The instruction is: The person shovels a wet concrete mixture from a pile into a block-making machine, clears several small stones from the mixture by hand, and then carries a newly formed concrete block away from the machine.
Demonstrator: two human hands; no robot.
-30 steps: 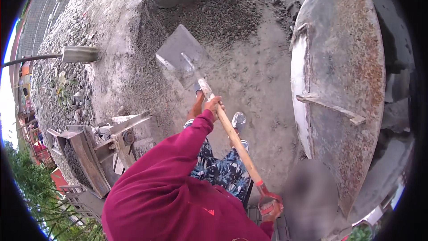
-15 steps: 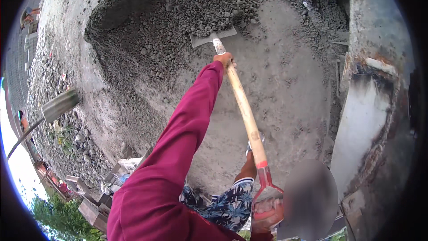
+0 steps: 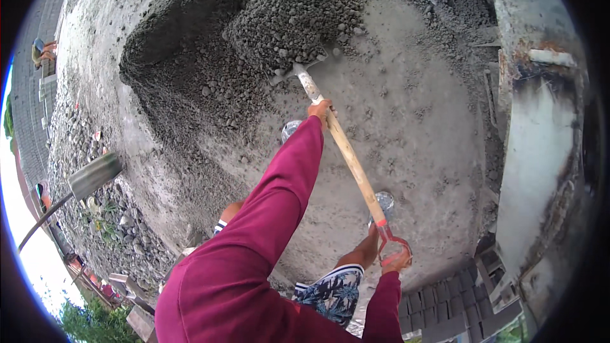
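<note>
A shovel [image 3: 351, 157] with a pale wooden shaft and a red D-shaped handle slants across the middle of the view. My left hand [image 3: 321, 112], in a maroon sleeve, wraps round the lower shaft just above the metal socket. At the near end my right hand [image 3: 398, 259] grips the red handle. The blade sits at the near foot of a heap of grey, gravelly mix [image 3: 289, 19]; loose material covers most of the blade, and only its rear edge shows.
Stones and gravel [image 3: 130, 228] spread at the left, near a flat-headed post [image 3: 95, 174]. A rusty, pale metal sheet [image 3: 537, 171] stands along the right. Stacked grey blocks [image 3: 445, 305] lie at lower right. Far off at left is another person [image 3: 43, 54].
The blade has sunk further under the gravelly mix. My right hand and the red handle have moved forward, away from my body, and the view has shifted.
</note>
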